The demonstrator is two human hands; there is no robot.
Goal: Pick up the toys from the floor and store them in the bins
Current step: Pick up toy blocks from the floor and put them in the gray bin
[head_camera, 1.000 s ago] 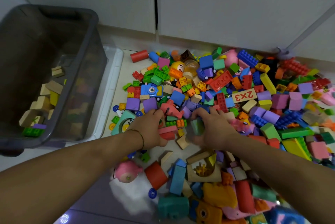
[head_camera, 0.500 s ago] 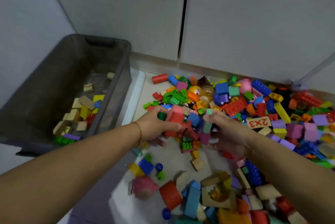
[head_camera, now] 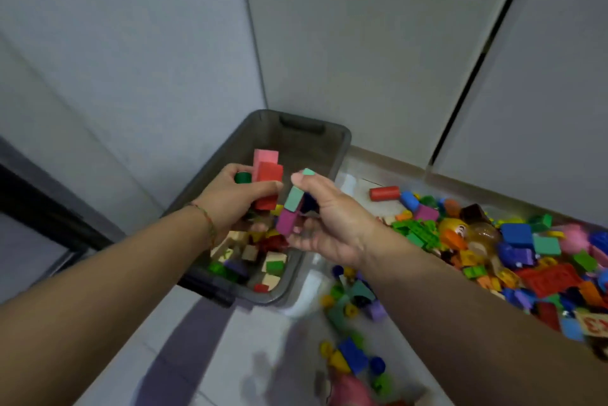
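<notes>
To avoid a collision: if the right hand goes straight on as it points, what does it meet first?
Probably the red block that the left hand grips, close ahead of the right hand; depth is unclear.

Grey see-through plastic bin (head_camera: 342, 142) sat upright on the floor (head_camera: 230, 356) in the corner, lid off, w/ a layer of plain wooden and coloured blocks (head_camera: 263, 261) in the near end. Above it, left hand (head_camera: 230, 205) gripped a red rectangular block (head_camera: 268, 182), a pink rectangular block (head_camera: 265, 155) just behind it, and a dark green cylinder (head_camera: 242, 177). Right hand (head_camera: 329, 224) held a teal wooden block (head_camera: 293, 198), tilted, and a purple block (head_camera: 286, 223) right below it, approx. over the bin's right rim. Red wooden cylinder (head_camera: 384, 193) lay on its side just right of the bin. Beyond it, a big pile of mixed plastic bricks and blocks (head_camera: 513, 241) covered the floor; a few strays (head_camera: 352, 356) lay nearer.
</notes>
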